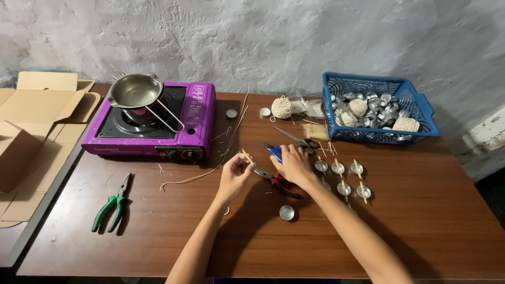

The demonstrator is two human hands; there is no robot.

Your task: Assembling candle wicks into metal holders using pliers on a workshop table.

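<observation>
My left hand [234, 174] pinches a short wooden stick [246, 154] between its fingertips, with a length of pale string [210, 171] trailing left from it over the brown table [158, 236]. My right hand [293, 165] rests on the table just right of it, over red-handled pliers [279, 183] and next to blue-handled scissors [274, 151]. I cannot tell whether it grips the pliers. A small round metal cup [286, 212] sits alone in front of both hands.
Several metal cups with sticks [344, 176] lie right of my right hand. Black scissors [297, 140], a blue basket [415, 108] of cups and string balls, a purple portable stove [202, 113] with a pan [134, 90], green pliers [113, 202], folded cardboard [31, 126].
</observation>
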